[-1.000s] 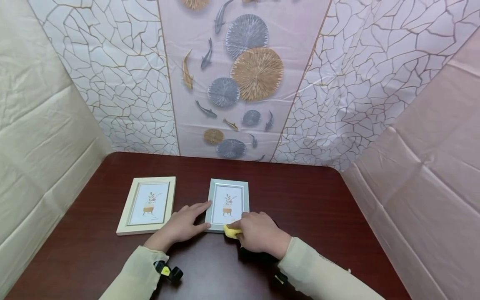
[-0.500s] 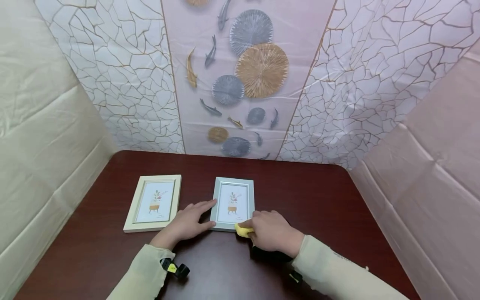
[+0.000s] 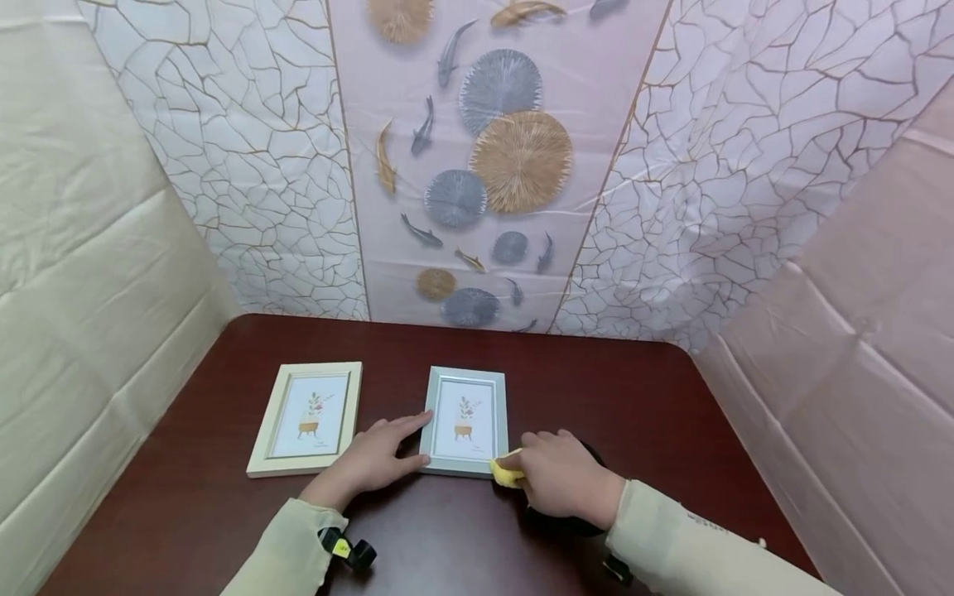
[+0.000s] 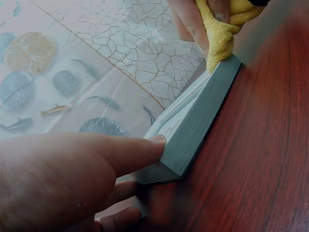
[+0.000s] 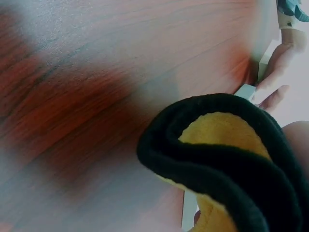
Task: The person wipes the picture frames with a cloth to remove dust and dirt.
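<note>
A pale blue-grey picture frame (image 3: 464, 469) lies face up on the dark red table, with a potted-plant print inside. My left hand (image 3: 373, 457) holds it steady at its left side, fingers extended. In the left wrist view the thumb rests on a corner of the frame (image 4: 203, 118). My right hand (image 3: 570, 478) pinches a yellow cloth (image 3: 507, 470) at the frame's lower right corner. Seen from the right wrist, the bunched cloth (image 5: 227, 130) has a thick black edge and hides most of the fingers.
A cream picture frame (image 3: 264, 459) with a similar print lies to the left, close beside my left forearm. A patterned backdrop (image 3: 455, 199) stands behind the dark red table (image 3: 596, 389), and quilted-looking fabric (image 3: 97, 331) hangs at both sides.
My right hand has slid the yellow cloth rightward along the frame's lower edge to its right corner. My left hand stays at the frame's left side. The head view has shifted slightly.
</note>
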A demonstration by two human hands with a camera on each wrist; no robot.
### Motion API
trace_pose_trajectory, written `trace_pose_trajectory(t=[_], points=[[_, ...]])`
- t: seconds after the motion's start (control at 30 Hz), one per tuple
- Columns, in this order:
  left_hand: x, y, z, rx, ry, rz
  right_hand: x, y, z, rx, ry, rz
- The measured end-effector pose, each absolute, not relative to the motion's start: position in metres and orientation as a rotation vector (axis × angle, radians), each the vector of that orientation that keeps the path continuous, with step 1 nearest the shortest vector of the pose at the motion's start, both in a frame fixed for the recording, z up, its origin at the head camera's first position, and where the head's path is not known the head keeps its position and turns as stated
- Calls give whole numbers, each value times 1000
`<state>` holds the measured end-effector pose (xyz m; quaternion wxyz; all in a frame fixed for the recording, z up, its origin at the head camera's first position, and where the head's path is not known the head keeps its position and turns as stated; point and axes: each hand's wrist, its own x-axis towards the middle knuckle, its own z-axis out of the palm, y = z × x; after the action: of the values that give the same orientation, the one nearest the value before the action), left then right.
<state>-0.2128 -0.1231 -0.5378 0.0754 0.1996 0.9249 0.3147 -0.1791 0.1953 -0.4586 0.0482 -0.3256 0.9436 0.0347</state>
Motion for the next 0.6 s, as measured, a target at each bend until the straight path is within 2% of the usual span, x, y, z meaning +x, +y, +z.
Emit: trace_pose_trajectory(t=[0.6], points=[[-216, -125, -543, 613, 2788, 931, -181, 199, -462, -907, 2891, 89]])
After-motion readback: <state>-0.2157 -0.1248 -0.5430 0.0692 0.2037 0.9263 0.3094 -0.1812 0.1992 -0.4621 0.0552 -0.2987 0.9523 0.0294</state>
